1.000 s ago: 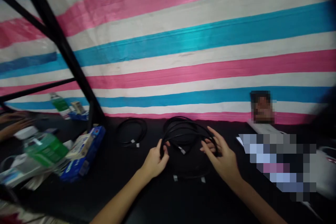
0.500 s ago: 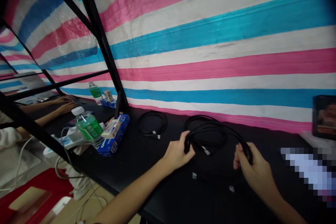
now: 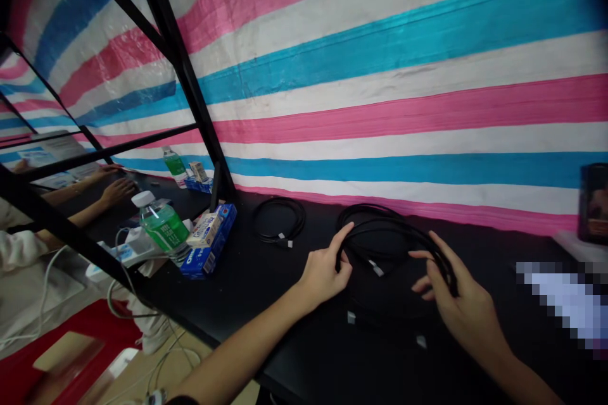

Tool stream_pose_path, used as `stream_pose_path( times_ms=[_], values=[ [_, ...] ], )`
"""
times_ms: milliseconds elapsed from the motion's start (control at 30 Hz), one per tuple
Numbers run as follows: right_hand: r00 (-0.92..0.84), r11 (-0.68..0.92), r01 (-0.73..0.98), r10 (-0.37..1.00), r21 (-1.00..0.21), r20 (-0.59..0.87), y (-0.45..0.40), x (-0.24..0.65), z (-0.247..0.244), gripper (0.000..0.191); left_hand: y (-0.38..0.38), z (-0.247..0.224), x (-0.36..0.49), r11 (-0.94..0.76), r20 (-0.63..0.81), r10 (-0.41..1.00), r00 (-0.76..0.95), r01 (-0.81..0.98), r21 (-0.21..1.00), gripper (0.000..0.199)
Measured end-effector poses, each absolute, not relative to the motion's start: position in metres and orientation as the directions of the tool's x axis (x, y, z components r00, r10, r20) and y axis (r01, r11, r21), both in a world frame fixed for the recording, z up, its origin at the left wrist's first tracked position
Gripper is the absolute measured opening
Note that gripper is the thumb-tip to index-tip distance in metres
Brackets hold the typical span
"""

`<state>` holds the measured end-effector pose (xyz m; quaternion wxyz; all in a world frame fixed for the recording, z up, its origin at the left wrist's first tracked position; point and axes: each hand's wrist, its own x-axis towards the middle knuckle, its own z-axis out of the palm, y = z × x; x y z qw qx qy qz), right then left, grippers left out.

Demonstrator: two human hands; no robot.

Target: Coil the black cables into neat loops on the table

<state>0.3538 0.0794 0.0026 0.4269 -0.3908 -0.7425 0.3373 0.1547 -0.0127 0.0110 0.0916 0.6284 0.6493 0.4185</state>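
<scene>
A coiled black cable [image 3: 409, 232] arches between my two hands above the dark desk. My left hand [image 3: 324, 273] closes on its left side, thumb and fingers around it, index finger stretched up along the loop. On the right side, the coil rests between the thumb and index finger of my right hand [image 3: 458, 291], whose other fingers are spread loosely. Pale connector ends [image 3: 351, 317] show below the loop, near the desk. Just behind lies a second black cable coil [image 3: 365, 207] with a pale connector [image 3: 376, 267]. A third cable coil [image 3: 278, 239] lies farther left.
A green-labelled bottle [image 3: 164, 228], a blue box [image 3: 209, 259] and a small carton [image 3: 204, 230] stand left by the black metal frame [image 3: 199, 101]. A power strip [image 3: 126, 253] is beyond. Another person's hands [image 3: 118, 191] are at the far left. A dark-screened device [image 3: 593, 202] stands right.
My right hand's fingers have loosened and spread around the coil. My left index finger has straightened upward. The view has shifted slightly.
</scene>
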Motion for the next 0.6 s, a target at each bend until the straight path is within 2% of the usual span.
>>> stream_pose_path(
  times_ms=[267,433,600],
  values=[
    [-0.328,0.431,0.271,0.882,-0.861,0.338,0.0797,0.3521,0.0022,0.055,-0.0126,0.0132,0.1570,-0.180,0.373,0.904,-0.211,0.603,0.777,0.070],
    [-0.307,0.437,0.276,0.884,-0.856,0.352,0.0782,0.3521,0.0019,0.057,-0.0114,0.0107,0.1560,-0.146,0.324,0.899,-0.295,0.497,0.855,0.055],
    [-0.265,0.425,0.270,0.895,-0.864,0.358,0.0800,0.3515,0.0005,0.061,-0.0076,0.0051,0.1512,-0.074,0.262,0.908,-0.327,0.490,0.869,0.035]
  ],
)
